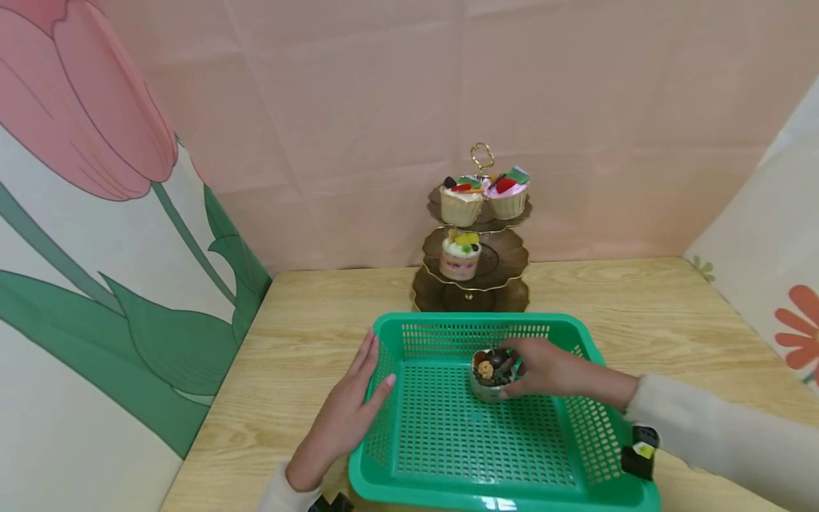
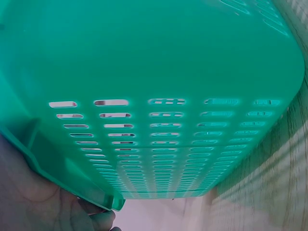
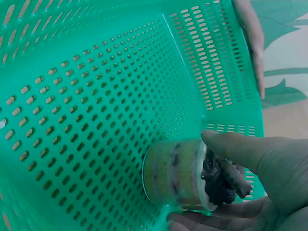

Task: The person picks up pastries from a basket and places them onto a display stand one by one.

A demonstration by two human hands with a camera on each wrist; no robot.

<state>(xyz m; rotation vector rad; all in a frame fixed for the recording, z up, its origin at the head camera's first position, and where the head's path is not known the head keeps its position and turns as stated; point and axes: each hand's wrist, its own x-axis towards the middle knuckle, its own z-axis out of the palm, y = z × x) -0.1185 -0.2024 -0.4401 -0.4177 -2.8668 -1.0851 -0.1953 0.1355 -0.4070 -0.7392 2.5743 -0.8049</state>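
My right hand (image 1: 544, 366) holds a small dessert cup (image 1: 488, 391) inside the green plastic basket (image 1: 505, 501). Dark chocolate-like pieces and a tan nut-like ball top the cup. Seen from the right wrist, its clear side shows pale layers (image 3: 168, 173), and the thumb and fingers lie on either side near its rim. The cup's base is at or close to the basket floor; contact is unclear. My left hand (image 1: 345, 409) rests along the basket's left rim with straight fingers. In the left wrist view the slotted basket wall (image 2: 159, 62) fills most of the picture.
Behind the basket stands a three-tier brown stand (image 1: 502, 256) with gold edges. Its top tier bears a white-topped cupcake (image 1: 461, 206) and a pink-topped cupcake (image 1: 507, 203); a layered dessert cup (image 1: 459, 259) sits on the middle tier. All rests on a wooden table (image 1: 665, 313).
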